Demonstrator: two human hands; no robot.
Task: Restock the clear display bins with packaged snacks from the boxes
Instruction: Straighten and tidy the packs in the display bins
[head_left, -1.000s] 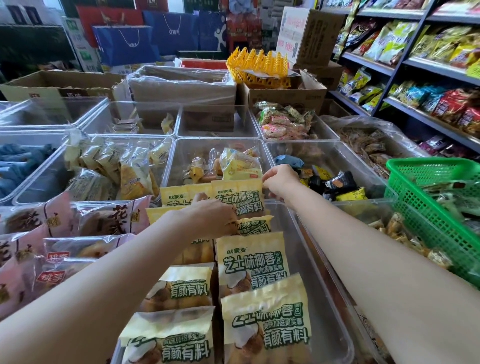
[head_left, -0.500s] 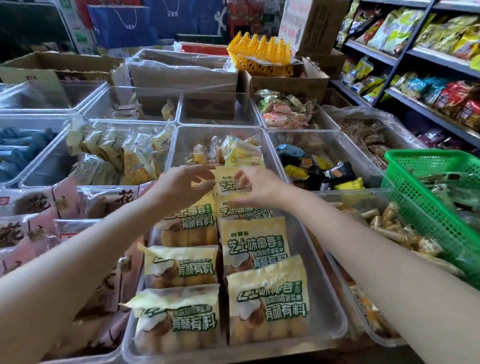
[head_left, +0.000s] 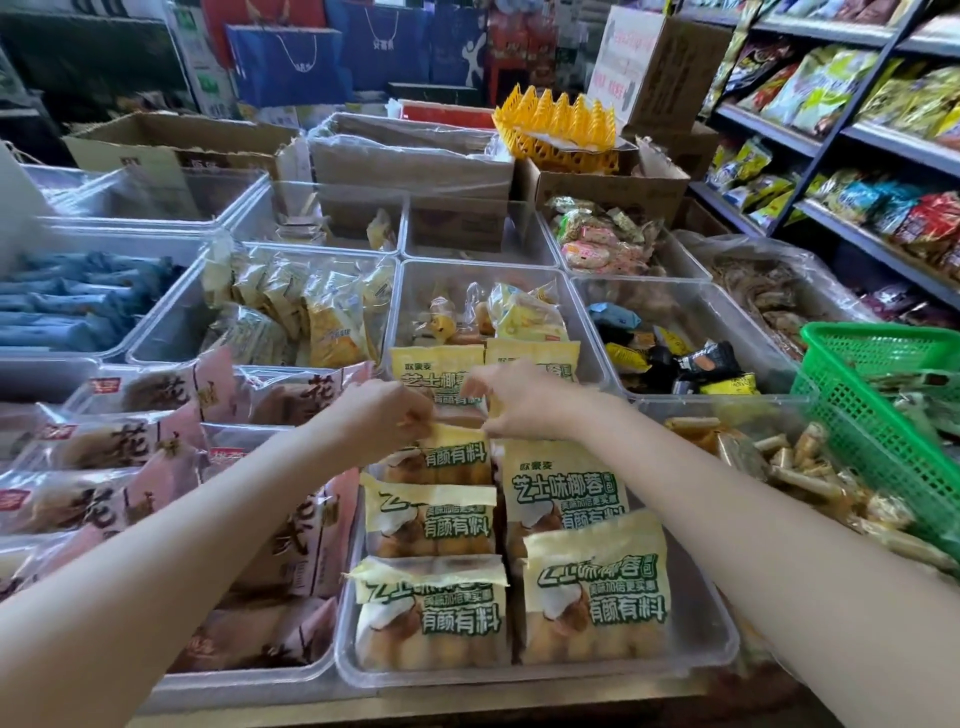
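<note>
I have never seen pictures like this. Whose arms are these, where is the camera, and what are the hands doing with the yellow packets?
There is no machine here. A person wears one wide-angle camera on the head, so you look forward and down along their two bare arms.

In front is a shop counter covered with clear plastic bins. The nearest bin holds yellow snack packets in two rows. The left hand and the right hand each pinch a top corner of one yellow packet in the left row.

The bin on the left holds pink packets. A green basket stands on the right, before shelves of snacks. Cardboard boxes stand behind the bins.
</note>
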